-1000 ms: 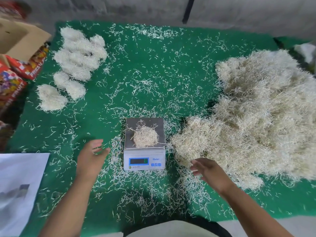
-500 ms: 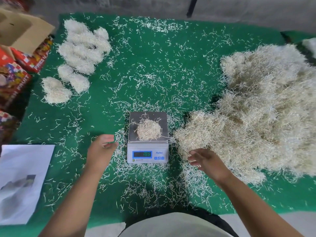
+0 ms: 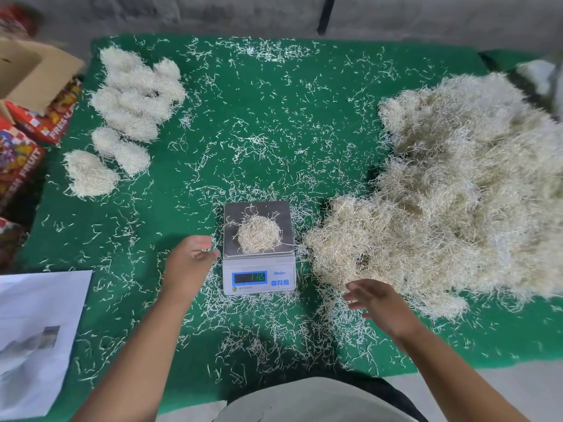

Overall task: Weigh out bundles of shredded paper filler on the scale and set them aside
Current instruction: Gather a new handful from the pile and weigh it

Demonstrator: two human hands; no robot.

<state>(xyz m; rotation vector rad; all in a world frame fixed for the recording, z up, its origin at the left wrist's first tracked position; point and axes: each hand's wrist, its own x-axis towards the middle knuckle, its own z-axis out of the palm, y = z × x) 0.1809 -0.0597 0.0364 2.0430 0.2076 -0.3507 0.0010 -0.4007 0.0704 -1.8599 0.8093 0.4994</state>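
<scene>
A small white digital scale (image 3: 259, 281) stands on the green cloth (image 3: 274, 141) in front of me, its display lit. A round bundle of shredded paper (image 3: 259, 234) lies on its steel pan. My left hand (image 3: 187, 266) hovers just left of the scale with loosely curled fingers and holds nothing. My right hand (image 3: 379, 303) is spread open at the near edge of the big heap of shredded paper (image 3: 463, 190) on the right. Several finished bundles (image 3: 131, 95) lie at the far left.
Loose paper shreds litter the whole cloth. Cardboard and printed fruit boxes (image 3: 27, 117) sit off the left edge. A white sheet of paper (image 3: 36, 336) lies at the near left. A grey wall runs along the back.
My left hand has drifted a little closer to the scale's left side. The right hand stays at the heap's near edge, fingers spread. The bundle on the pan has not moved.
</scene>
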